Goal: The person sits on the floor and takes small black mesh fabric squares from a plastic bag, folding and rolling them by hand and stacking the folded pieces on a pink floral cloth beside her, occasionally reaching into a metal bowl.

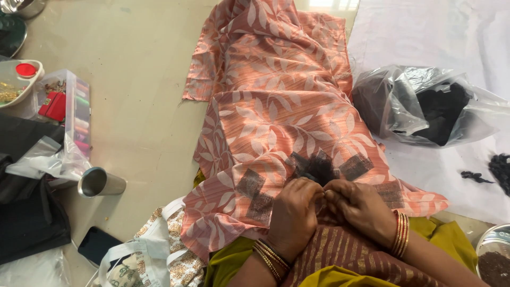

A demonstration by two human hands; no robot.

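Both hands, left (292,215) and right (358,207), pinched a tuft of black netting (319,169) together on the peach cloth (276,106) across the lap. Right of the cloth lay a plastic bag (419,106); left of it, a steel cup (101,182) on the floor (138,79).

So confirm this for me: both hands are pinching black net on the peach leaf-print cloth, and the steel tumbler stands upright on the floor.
Not quite. The head view shows the steel tumbler lying on its side, not upright. The left hand and right hand do pinch black net on the peach leaf-print cloth.
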